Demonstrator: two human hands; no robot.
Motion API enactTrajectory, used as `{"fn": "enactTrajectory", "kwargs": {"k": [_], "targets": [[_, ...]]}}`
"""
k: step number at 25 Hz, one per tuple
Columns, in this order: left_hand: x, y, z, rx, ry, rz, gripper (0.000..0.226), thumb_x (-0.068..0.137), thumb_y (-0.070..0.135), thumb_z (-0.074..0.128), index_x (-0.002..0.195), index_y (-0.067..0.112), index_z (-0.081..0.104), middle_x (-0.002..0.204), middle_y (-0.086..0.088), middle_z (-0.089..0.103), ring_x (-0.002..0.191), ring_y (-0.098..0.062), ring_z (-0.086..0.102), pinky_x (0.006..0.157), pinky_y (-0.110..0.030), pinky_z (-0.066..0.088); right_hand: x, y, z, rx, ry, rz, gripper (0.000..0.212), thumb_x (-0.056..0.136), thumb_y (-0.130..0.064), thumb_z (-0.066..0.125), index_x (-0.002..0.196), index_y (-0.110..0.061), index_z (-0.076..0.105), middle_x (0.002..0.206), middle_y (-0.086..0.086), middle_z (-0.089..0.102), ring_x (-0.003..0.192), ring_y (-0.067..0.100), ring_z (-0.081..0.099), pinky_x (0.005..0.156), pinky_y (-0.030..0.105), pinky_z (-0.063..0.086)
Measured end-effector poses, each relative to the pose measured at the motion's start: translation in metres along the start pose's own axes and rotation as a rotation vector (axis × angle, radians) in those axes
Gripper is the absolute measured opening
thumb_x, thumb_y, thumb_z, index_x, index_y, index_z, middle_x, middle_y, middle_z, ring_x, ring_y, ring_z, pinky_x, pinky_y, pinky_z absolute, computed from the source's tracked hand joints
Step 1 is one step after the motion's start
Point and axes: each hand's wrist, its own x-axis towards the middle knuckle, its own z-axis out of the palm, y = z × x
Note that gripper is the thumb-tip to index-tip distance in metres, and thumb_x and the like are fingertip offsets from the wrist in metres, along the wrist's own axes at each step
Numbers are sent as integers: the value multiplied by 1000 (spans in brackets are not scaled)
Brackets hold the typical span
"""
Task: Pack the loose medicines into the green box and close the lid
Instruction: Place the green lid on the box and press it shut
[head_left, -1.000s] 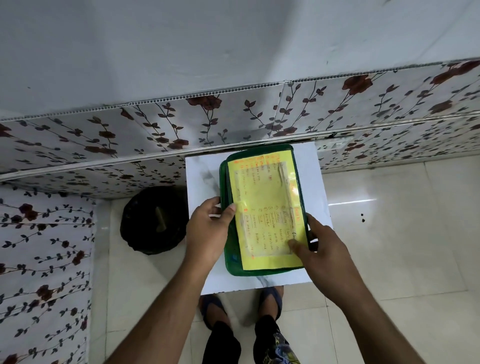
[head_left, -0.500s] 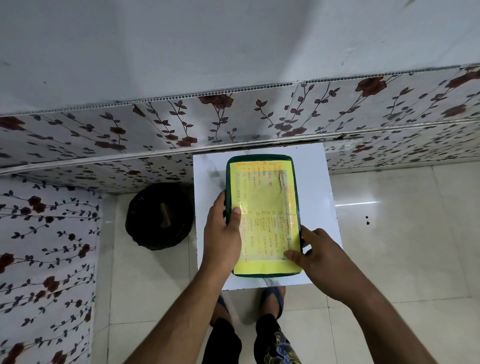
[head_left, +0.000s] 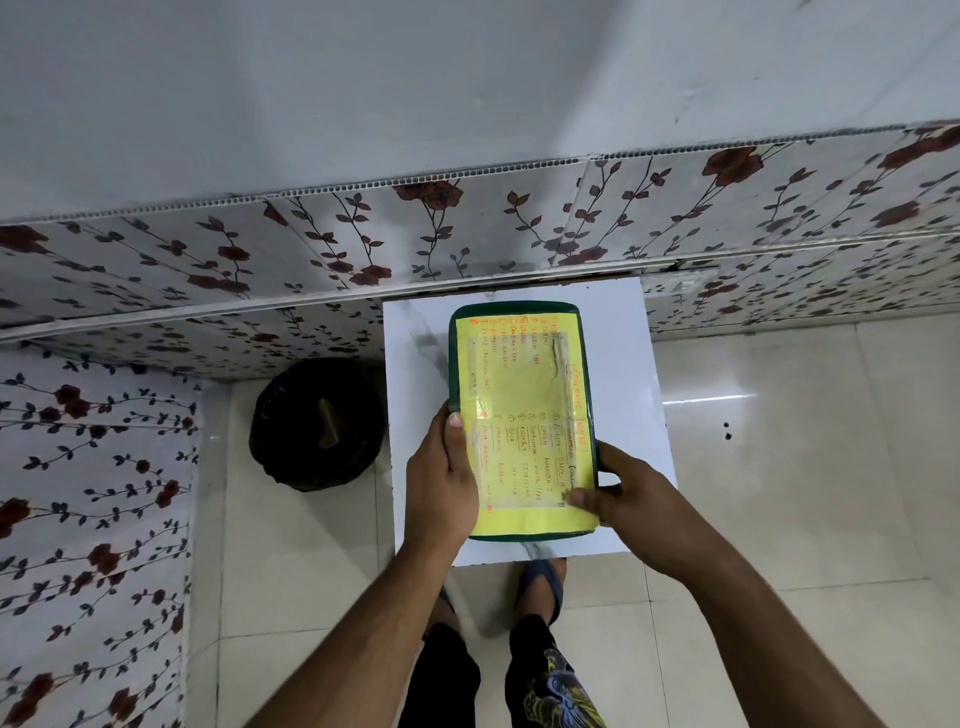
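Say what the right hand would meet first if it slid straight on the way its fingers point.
The right hand points leftward across the yellow-labelled lid of the green box; going on, it would probably meet the left hand at the opposite edge.

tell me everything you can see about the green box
The green box is a rounded rectangle, dark green, apparently plastic. Its lid is down, covered by a taped yellow sheet with orange and dark handwriting. It lies flat on the white table. The left hand grips its left edge, the right hand its near right corner.

Box (head_left: 519, 415) on table (head_left: 628, 415); bin (head_left: 317, 423) to its left.
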Motion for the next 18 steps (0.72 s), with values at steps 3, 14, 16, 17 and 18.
{"fn": "enactTrajectory", "kwargs": {"k": [3,14,16,17,18], "targets": [[12,9,-10,-66,-3,-6,34,103,36,35,134,30,48,112,15,64,98,-3,63,78,-19,47,17,-18,-15,-55,69,-31,61,89,-36,69,143,-29,43,135,-9,56,113,16,61,88,32,50],[102,60,9,-102,107,-37,52,100,49,39,67,10,44,52,6,36,50,-11,33,54,-29,26,116,-87,-10,371,413,-33,40,102,-41,41,73,-16,54,73,8,54,70,20,54,70,33,39],[104,56,11,-98,147,-36,52,101,47,40,67,7,47,53,5,36,51,-11,33,54,-30,26,118,-87,-6,382,456,-61,45,102,-38,42,62,-18,46,61,2,47,61,18,47,66,32,37],[105,55,12,-83,164,-34,52,101,46,40,65,8,45,53,4,36,51,-11,32,55,-31,25,118,-86,-5,387,466,-70,46,102,-38,43,60,-21,46,58,-1,46,60,18,46,67,32,37],[105,56,12,-66,171,-26,51,101,45,40,63,11,41,53,3,35,52,-12,31,55,-31,24,119,-85,-4,390,471,-76,46,102,-39,43,59,-23,48,58,-3,47,61,19,48,68,33,38]]}}
